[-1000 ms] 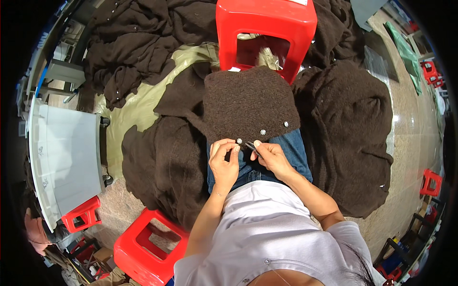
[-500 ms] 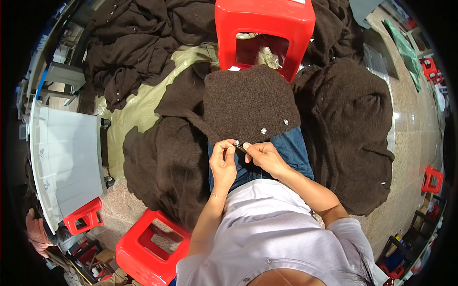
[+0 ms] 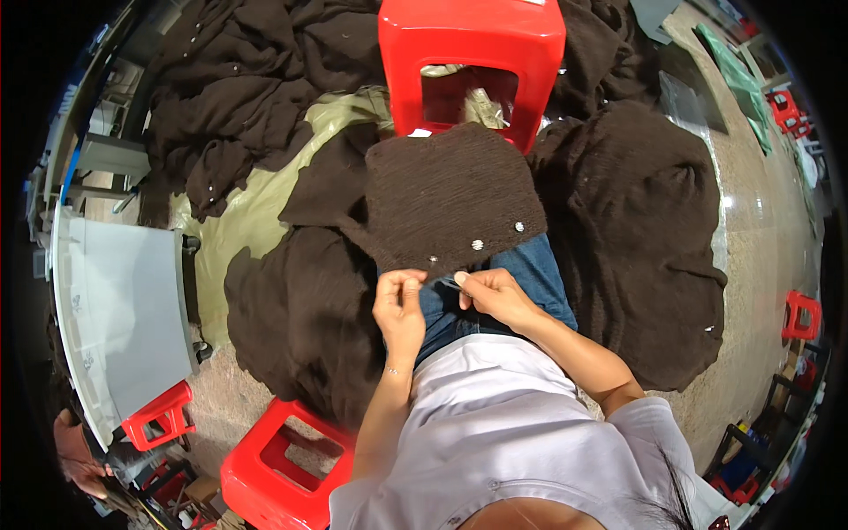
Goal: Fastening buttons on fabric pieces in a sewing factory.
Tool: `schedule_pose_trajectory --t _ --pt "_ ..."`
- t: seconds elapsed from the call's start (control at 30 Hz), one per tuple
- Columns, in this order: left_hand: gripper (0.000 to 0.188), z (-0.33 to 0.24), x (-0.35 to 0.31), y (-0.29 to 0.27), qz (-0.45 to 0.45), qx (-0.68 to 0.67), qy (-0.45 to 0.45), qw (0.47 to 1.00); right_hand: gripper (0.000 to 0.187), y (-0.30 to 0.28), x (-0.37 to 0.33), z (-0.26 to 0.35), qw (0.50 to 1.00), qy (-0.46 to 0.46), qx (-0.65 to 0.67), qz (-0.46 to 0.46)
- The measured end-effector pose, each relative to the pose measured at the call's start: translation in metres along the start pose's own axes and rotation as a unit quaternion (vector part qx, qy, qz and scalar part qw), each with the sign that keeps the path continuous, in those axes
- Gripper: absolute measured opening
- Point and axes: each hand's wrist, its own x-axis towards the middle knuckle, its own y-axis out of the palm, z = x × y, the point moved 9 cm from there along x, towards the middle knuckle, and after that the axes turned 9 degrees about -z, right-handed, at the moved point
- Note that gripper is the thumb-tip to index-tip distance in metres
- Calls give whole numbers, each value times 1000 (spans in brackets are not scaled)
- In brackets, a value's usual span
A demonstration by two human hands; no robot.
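Head view: both forearms are extended forward from the white shirt, the left nearly upright in the view, the right slanted up and to the left. The left hand is held with the fingers curled and the back turned toward the camera; the thumb and index finger are brought together, and the lower edge of the knit is pinched in this grip. The right hand is set just beside it, and its grip is closed on a slim tool between thumb and fingers.

Hard to make out: the tool is blurred and largely covered by the right-hand fingers, so its type cannot be told. The exact contact between tool and knit cannot be resolved. The button nearest the left hand is blurred. The red stool beyond the knit is cut off by the upper edge of the view.

The knit is spread over the jeans, between the hands and the stool. Its long axis is laid roughly left to right, and its buttoned edge is turned toward the person, rising to the right. The tool is pointed leftward, toward the left hand. Brown garments are heaped on both sides.
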Motion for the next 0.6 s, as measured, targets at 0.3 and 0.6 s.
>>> schedule_pose_trajectory --t 0.3,0.6 --pt "11 -60 -3 43 32 176 297 938 44 -61 -24 -34 952 97 239 -166" --pt "16 -32 -5 86 121 344 297 882 23 -59 -20 -28 947 138 209 -201"
